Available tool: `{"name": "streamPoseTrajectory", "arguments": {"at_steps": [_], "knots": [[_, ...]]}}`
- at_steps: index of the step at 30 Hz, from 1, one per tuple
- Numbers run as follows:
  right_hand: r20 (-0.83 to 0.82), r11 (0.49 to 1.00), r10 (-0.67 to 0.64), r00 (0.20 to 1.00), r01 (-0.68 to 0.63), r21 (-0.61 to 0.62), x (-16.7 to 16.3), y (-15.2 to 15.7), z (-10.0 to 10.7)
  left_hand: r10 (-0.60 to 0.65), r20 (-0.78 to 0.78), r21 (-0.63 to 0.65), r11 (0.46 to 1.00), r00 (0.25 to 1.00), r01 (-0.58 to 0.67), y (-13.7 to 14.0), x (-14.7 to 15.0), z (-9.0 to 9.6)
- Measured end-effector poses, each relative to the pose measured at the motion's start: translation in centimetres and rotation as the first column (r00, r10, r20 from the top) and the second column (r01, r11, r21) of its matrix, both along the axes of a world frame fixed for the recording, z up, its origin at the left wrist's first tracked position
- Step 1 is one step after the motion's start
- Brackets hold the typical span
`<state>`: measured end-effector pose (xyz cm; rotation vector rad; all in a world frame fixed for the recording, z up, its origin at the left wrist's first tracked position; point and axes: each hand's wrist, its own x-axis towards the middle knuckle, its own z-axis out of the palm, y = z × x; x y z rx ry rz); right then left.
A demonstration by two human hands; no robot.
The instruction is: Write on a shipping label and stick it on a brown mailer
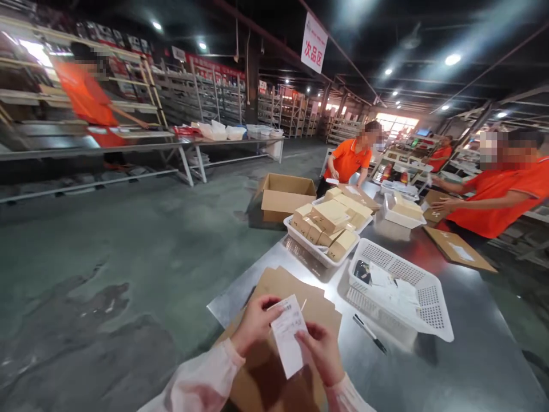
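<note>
Label (289,335) pinched by both hands (291,337) above cardboard (274,286) at table's (450,366) near edge.

Hands: 2, left (256,323) + right (322,350), both on 1 label (289,341).

Flat card sheets (300,292) at worktop (450,377) near edge: a stack, no. can't tell.

Pen (369,333): 1, beside near basket.

White baskets: 3 clear – 1 near (429,312), 1 mid (311,245) heaped w/ small tan boxes (330,220) (approx 12+, exact no. can't tell), 1 toward far end (397,217) w/ a few more.

Open carton (285,195) on floor: 1.

Flat card pieces at right edge: 2 (458,249).

People in orange: 4 – 1 on left by the shelves (88,94), 1 at worktop far end (349,160), 1 at right edge (501,194), 1 further back (441,153).

Hanging sign (314,43): 1.
</note>
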<state>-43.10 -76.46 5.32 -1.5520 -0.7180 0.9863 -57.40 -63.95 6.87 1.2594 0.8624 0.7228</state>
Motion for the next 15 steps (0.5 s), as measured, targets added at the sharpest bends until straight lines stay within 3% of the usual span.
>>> {"name": "streamPoseTrajectory", "arguments": {"at_steps": [4, 9, 12, 15], "knots": [[-0.033, 0.974, -0.222, 0.974, 0.221, -0.053, -1.3, -3.7, 1.9, -0.139, 0.081, -0.067, 0.987, 0.987, 0.145, -2.0, -1.2, 0.2], [0.094, 0.941, -0.332, 0.939, 0.336, -0.031, -7.0, -6.8, 3.2, -0.239, 0.134, -0.098, 0.963, 0.962, 0.252, -4.3, -5.1, 0.6], [0.137, 0.931, -0.360, 0.923, 0.366, -0.018, -11.3, -8.7, 1.9, -0.315, 0.086, -0.095, 0.942, 0.945, 0.322, -5.8, -8.9, 0.1], [0.166, 0.951, -0.290, 0.943, 0.303, -0.059, -14.0, -10.7, -0.5, -0.401, 0.008, -0.062, 0.914, 0.916, 0.400, -7.3, -12.3, -1.4]]}}
